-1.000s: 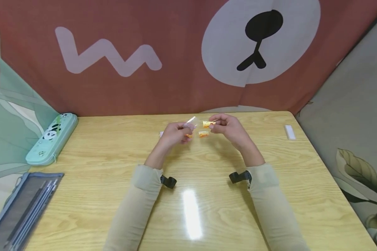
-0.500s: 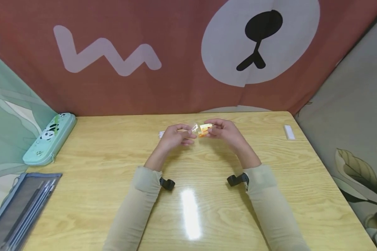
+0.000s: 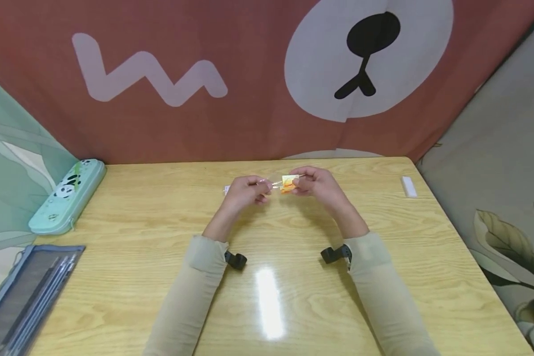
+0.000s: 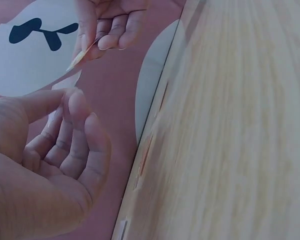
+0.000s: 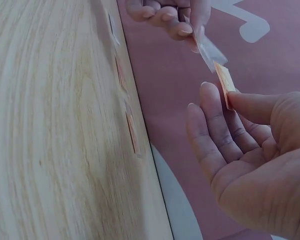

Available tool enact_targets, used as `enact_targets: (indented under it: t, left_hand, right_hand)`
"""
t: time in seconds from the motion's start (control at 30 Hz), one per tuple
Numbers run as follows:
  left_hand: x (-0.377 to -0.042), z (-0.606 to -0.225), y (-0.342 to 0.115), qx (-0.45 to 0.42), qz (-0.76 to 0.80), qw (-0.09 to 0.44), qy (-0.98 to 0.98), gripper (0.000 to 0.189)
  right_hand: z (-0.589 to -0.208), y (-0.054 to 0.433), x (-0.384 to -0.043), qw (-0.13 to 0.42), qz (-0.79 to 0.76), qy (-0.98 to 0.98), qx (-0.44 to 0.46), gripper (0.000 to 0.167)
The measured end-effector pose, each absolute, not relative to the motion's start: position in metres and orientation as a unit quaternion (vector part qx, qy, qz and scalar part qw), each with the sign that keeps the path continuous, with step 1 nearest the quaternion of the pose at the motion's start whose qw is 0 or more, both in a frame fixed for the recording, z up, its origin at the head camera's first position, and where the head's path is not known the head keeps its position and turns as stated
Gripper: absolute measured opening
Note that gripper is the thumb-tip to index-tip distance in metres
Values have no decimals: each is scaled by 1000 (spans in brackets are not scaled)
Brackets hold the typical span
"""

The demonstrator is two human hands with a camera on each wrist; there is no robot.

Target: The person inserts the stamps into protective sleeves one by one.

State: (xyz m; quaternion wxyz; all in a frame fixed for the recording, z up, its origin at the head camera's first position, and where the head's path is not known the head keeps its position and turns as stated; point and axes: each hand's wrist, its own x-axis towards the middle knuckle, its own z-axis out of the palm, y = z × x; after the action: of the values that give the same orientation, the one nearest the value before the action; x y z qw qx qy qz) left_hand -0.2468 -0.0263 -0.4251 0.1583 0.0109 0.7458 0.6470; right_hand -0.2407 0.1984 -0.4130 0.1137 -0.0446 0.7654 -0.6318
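Note:
Between the thumb and fingers of my left hand (image 3: pixel 245 193) is a small piece of clear plastic, like a little sleeve or bag (image 5: pixel 206 54). My right hand (image 3: pixel 315 184) pinches a small flat yellow-and-orange card (image 5: pixel 224 82) by its edge. In the right wrist view the card's far end meets or overlaps the plastic; whether it is inside I cannot tell. Both hands are raised above the far part of the table. Several small flat pieces lie in a row beneath, among them an orange one (image 5: pixel 132 131) and a whitish one (image 5: pixel 113 29).
On the wooden table (image 3: pixel 160 277), a mint panda pencil case (image 3: pixel 67 198) lies at the far left. Nearer me is a mesh pouch (image 3: pixel 37 296) with pencil-like sticks inside. A small white block (image 3: pixel 409 187) lies at the right. A reddish-brown bear cloth (image 3: pixel 249 133) hangs behind.
My right hand has moved slightly left, bringing the card up to the plastic. The left hand has shifted little, and the plastic in it has turned towards the card.

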Motion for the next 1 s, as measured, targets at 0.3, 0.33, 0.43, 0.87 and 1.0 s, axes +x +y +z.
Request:
enact_targets:
  t: [0.3,0.33,0.43,0.87,1.0]
  left_hand:
    - [-248,-424,-25,17,662,158,733,28]
    - [-248,-424,-25,17,666,161,729,28]
    - [-247,-424,-24,18,679,170,714,29]
    - [-245,-422,-27,18,695,162,701,28]
    - [-245,-421,-28,17,702,152,696,30]
  right_hand:
    - [-412,195,-240,95,-640,762,-18,25]
    - [-413,195,-240,96,-639,763,-21,25]
    - [-413,194,-240,101,-637,764,-29,24]
    - [-408,201,-238,91,-661,745,-2,30]
    - [-406,201,-239,84,-660,747,-2,32]
